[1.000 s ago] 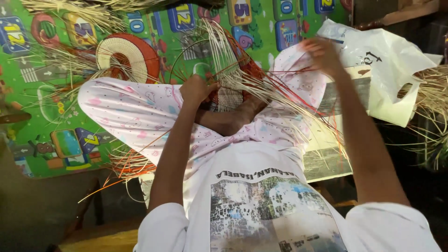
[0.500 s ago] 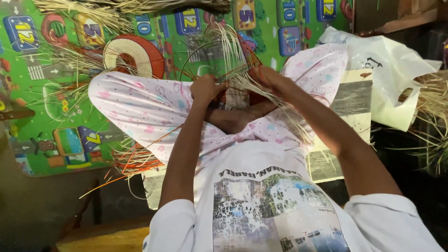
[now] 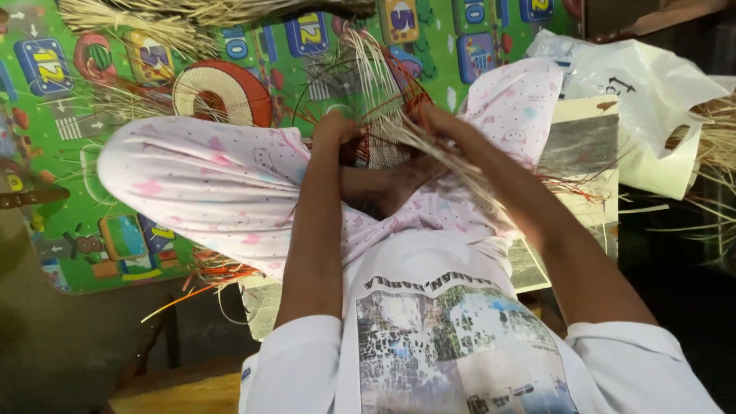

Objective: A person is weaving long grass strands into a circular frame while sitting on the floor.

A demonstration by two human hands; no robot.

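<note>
I sit cross-legged in pink patterned trousers and look down at a partly woven straw piece [image 3: 381,149] in my lap. My left hand [image 3: 336,130] grips its left edge. My right hand [image 3: 441,123] is closed on a bunch of loose pale straw strands [image 3: 429,142] that fan up and down from the weave. Red-orange strands [image 3: 410,92] show at the work's rim. The middle of the weave is partly hidden by my hands.
A round woven coil in cream and red [image 3: 221,93] lies on the green patterned play mat [image 3: 69,176]. Bundles of dry straw [image 3: 153,23] lie at the top. A white plastic bag [image 3: 652,100] and more straw [image 3: 713,146] sit right. Newspaper [image 3: 583,153] lies under my right leg.
My right hand has come in from far out at the right, drawing the strands back to the weave beside my left hand. The left hand has stayed on the work.
</note>
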